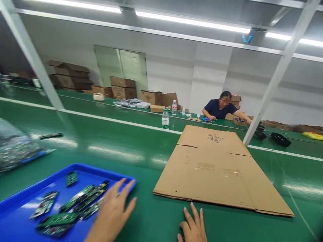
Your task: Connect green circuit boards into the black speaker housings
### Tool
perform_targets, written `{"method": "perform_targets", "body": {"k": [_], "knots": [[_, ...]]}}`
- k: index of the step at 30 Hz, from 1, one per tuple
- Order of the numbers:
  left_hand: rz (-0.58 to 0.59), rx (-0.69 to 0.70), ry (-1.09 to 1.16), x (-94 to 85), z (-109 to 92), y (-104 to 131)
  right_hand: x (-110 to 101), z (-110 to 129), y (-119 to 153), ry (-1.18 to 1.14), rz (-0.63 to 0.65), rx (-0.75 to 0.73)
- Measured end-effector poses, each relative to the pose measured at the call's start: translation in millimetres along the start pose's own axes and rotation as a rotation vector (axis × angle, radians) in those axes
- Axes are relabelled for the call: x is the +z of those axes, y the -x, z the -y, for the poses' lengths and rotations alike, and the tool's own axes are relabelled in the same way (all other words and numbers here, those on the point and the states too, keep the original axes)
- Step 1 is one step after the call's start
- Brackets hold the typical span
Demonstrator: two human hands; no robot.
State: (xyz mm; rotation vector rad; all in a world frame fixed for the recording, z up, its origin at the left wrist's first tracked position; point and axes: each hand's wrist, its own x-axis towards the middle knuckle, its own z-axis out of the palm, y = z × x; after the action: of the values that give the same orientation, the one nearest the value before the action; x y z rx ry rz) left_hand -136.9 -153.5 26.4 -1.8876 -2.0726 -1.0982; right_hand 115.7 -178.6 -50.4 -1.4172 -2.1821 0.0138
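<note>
My left hand (112, 208) reaches over the right side of a blue tray (118, 175), fingers spread, with nothing seen in its grasp. Several green circuit boards (77, 198) lie loosely in the tray, some overlapping, and my hand hides part of the pile. Just short of the near edge of a flattened cardboard box (207, 181), my right hand (193, 223) rests low over the green table (151, 215). Its fingers are apart and hold nothing that I can see. The cardboard lies flat, with handwriting at its far end and two strips of tape.
A clear bag of boards (19, 151) stands at the left, near a lone dark board (51, 136). Water bottles (165, 120) stand beyond the cardboard. White posts (277, 77) rise from the bench. Across it a person (219, 108) works beside cartons (151, 97).
</note>
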Motion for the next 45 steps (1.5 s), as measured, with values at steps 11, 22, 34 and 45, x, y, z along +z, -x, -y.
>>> {"method": "perform_targets", "body": {"k": [11, 22, 34, 45], "knots": [[0.619, -0.292, 0.962, 92.3, -154.7, 31.0, 20.1, -31.1, 7.3, 0.224, -0.3, -0.154], [0.561, -0.427, 1.258, 76.4, -167.9, 43.8, 5.4, -8.6, 5.8, 0.253, -0.266, -0.121], [0.529, -0.433, 1.248, 59.1, -169.6, 52.3, -11.9, 6.1, 5.6, 0.189, -0.205, -0.134], [0.447, -0.289, 1.068, 57.0, -164.6, 51.7, -22.5, 7.5, 3.8, 0.142, 0.014, -0.103]]}}
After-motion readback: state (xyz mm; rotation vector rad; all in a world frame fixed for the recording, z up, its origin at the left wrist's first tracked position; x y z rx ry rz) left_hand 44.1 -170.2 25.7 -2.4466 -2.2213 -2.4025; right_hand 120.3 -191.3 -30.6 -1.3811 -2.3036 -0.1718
